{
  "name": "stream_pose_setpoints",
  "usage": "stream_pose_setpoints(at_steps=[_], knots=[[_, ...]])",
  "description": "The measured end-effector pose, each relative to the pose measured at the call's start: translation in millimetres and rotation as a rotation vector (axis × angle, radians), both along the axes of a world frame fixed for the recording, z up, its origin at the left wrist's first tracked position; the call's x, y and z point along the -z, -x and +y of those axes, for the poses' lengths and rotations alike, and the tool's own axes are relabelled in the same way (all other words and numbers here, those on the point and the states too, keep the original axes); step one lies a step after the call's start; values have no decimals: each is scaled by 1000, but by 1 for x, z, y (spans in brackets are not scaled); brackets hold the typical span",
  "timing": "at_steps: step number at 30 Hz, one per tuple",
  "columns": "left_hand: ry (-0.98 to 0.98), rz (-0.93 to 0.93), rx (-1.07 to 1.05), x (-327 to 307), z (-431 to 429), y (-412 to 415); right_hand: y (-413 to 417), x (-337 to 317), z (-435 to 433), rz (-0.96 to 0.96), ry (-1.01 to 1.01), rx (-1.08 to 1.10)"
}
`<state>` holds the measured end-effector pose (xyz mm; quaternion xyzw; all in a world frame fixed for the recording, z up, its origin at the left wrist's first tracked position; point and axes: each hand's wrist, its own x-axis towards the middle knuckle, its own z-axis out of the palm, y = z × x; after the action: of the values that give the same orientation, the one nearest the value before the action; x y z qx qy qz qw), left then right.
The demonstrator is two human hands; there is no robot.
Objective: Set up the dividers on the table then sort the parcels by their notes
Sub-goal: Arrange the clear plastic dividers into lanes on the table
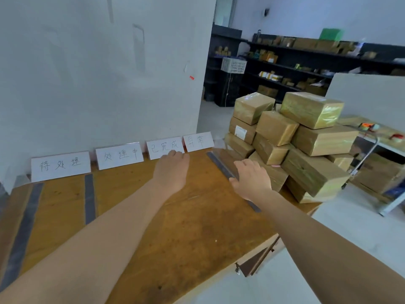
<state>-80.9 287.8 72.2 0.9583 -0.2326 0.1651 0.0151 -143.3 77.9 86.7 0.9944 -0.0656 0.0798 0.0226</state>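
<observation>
Well into setup with no sorting begun: label cards (119,155) lined along the worktop's (197,227) far edge, right hand (252,181) flat on the rightmost divider (219,162), left hand (172,172) at the third card (164,147), grip hidden, parcels (276,128) stacked far right.

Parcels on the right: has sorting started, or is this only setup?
Only setup. Four label cards stand in a row and two grey dividers lie at the left. The right hand rests on another divider; the left hand reaches to the third card. The parcels sit stacked, unsorted.
</observation>
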Motion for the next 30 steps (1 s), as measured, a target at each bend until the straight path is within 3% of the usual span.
stream_pose_setpoints(at_steps=[13, 30], knots=[[-28, 32, 76, 19, -123, -20, -7, 19, -107, 46, -40, 54], [-80, 150, 110, 81, -242, -121, -108, 79, -194, 225, -72, 56]])
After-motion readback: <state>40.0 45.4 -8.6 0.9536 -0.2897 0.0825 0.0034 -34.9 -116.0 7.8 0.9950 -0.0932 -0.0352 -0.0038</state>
